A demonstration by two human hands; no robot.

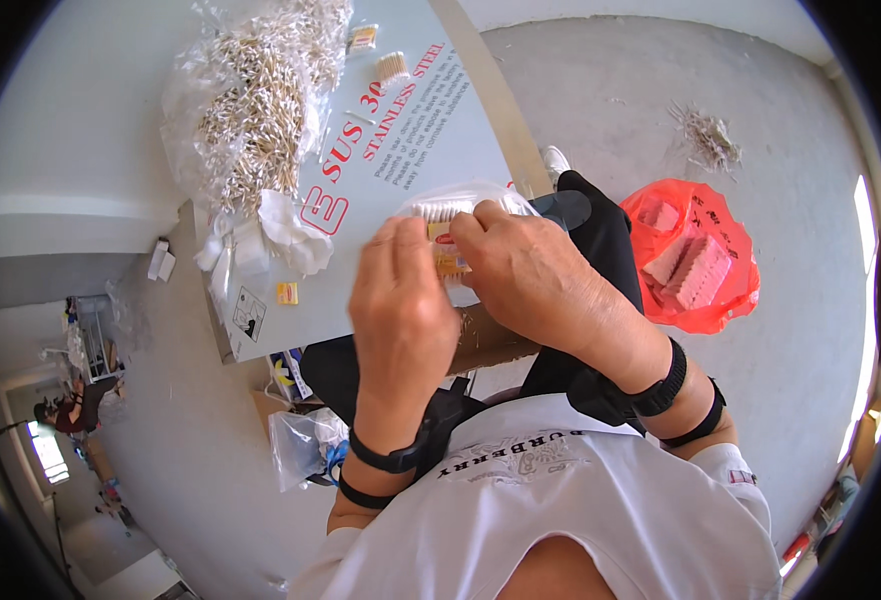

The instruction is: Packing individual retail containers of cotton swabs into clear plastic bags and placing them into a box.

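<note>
Over the near edge of the table, both my hands are at a see-through plastic bag of cotton swabs (442, 212) with a yellow label card (450, 262) in it. My left hand (405, 300) has its fingers bent together at the bag's left side, slightly blurred. From the right, my right hand (525, 265) pinches the upper part of the bag, thumb and forefinger closed. The fingers hide much of the bag, so its opening cannot be made out. A small yellow card (287, 293) lies on the table left of my left hand.
A large heap of loose cotton swabs (260, 110) in thin plastic covers the table's far left. A small swab bundle (392, 68) and a yellow-labelled packet (362, 38) lie beyond. On the floor at right are a red bag (735, 285) with pink packs and scattered swabs (705, 138).
</note>
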